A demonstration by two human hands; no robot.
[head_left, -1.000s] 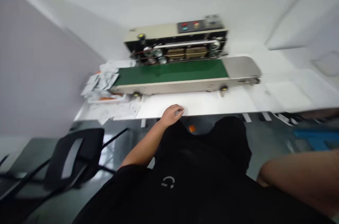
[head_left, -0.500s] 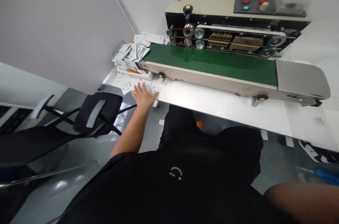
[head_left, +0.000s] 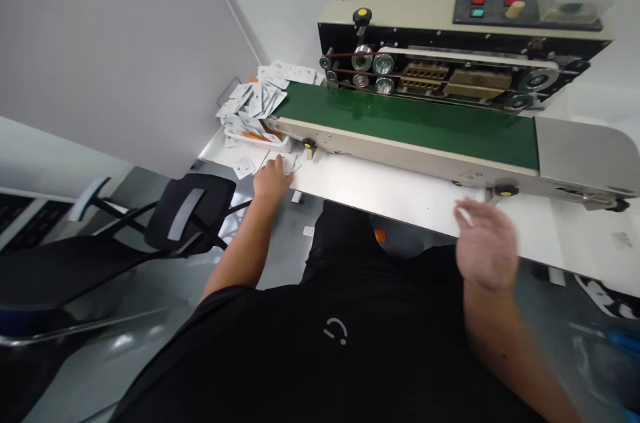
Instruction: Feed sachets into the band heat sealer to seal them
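Observation:
At the left part of the white table (head_left: 370, 186), my left hand (head_left: 271, 180) is over several flat white packets (head_left: 245, 168). Its fingers are bent and drawn in on a white packet (head_left: 287, 161); the fingertips are partly hidden. My right hand (head_left: 487, 243) is raised by the table's front edge, palm showing, fingers apart and smeared by motion. Nothing shows in it. Just behind my left hand stands a white tray (head_left: 286, 145), heaped with more white packets (head_left: 255, 100) and some orange pieces.
A band sealing machine (head_left: 390, 10) with a green conveyor belt (head_left: 415, 113) runs along the back of the table. Black adjusting knobs (head_left: 506, 190) stick out at its front. Black folding chairs (head_left: 193, 213) stand at left beside a grey panel (head_left: 115, 43). A small white packet (head_left: 309, 231) lies on the floor.
My right hand has come up into view at the table's front edge. The fingers of my left hand, spread flat over the packets before, have drawn in.

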